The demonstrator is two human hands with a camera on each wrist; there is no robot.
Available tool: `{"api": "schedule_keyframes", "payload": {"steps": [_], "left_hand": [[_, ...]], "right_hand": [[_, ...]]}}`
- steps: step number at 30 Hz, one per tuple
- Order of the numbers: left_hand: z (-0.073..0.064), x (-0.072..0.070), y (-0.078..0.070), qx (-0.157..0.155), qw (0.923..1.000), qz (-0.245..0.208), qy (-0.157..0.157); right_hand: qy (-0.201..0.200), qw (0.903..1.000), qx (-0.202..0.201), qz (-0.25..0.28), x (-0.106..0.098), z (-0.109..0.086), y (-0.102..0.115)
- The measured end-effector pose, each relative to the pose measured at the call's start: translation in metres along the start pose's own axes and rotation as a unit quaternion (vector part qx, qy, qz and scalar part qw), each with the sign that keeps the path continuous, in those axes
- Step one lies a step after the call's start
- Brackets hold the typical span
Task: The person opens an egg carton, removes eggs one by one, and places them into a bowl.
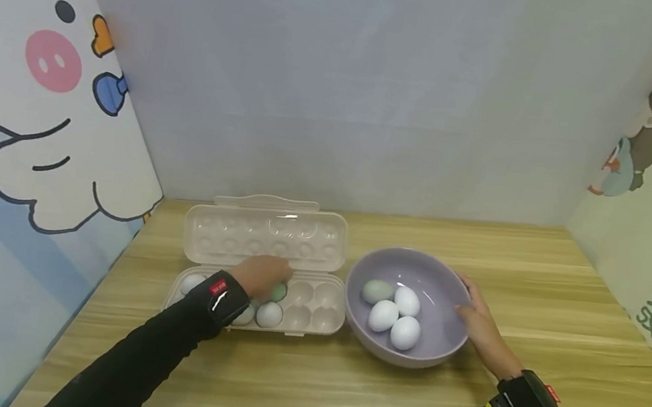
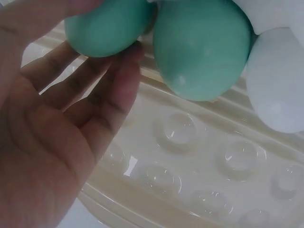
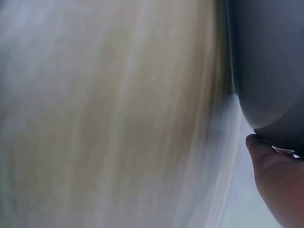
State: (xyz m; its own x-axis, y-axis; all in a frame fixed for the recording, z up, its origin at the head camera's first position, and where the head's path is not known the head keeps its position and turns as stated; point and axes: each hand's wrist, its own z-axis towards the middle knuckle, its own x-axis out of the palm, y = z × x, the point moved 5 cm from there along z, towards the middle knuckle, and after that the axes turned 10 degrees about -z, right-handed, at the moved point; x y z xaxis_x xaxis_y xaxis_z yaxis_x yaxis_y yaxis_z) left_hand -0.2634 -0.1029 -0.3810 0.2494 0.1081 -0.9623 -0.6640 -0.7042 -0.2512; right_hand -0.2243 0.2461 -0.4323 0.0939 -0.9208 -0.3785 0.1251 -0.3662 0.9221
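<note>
My left hand (image 1: 260, 277) is over the base of a cream plastic egg box (image 1: 327, 295). In the left wrist view, its thumb and fingers pinch a green egg (image 2: 109, 28) at the cups. Another green egg (image 2: 202, 47) sits right beside it, with a white egg (image 2: 280, 80) further right. Several white eggs, one of them a front egg (image 1: 269, 315), show around the hand, which hides part of the row. My right hand (image 1: 485, 325) grips the right rim of a purple bowl (image 1: 441, 313), thumb on the inside. White eggs (image 1: 405, 333) and one pale green egg (image 1: 377, 292) lie in the bowl.
The box's clear lid (image 1: 265, 237) stands open behind its base. Bowl and box sit side by side on a wood-grain table (image 1: 291, 389). A pale wall (image 1: 375, 101) rises behind, and printed panels (image 1: 3, 143) flank the table.
</note>
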Motion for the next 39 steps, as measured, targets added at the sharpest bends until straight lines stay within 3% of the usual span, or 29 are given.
{"api": "schedule_keyframes", "payload": {"steps": [5,7,15,21,28,32,39], "left_hand": [[0.001,-0.011,0.003,-0.02,0.9991,-0.036,0.011],[0.002,-0.017,0.003,-0.018,0.9988,-0.046,0.001],[0.013,-0.032,-0.011,0.039,0.9957,-0.061,-0.059],[0.025,-0.039,-0.043,0.105,0.9877,-0.07,-0.092],[0.053,-0.036,-0.085,0.146,0.9832,-0.077,-0.077],[0.071,-0.03,-0.107,0.169,0.9822,-0.055,-0.062],[0.108,-0.02,-0.141,0.201,0.978,0.043,-0.036]], "right_hand": [[0.004,1.0,0.005,0.003,0.001,0.0,0.0],[0.005,1.0,0.007,0.005,0.001,-0.001,0.0],[0.002,0.9999,0.009,0.01,0.001,-0.001,-0.002],[0.002,0.9999,0.004,0.009,0.001,0.0,-0.002],[-0.002,0.9999,0.003,0.014,-0.004,-0.002,-0.004],[-0.009,0.9997,0.012,0.02,-0.005,-0.002,-0.005],[-0.016,0.9993,0.024,0.026,-0.002,0.0,-0.005]]}}
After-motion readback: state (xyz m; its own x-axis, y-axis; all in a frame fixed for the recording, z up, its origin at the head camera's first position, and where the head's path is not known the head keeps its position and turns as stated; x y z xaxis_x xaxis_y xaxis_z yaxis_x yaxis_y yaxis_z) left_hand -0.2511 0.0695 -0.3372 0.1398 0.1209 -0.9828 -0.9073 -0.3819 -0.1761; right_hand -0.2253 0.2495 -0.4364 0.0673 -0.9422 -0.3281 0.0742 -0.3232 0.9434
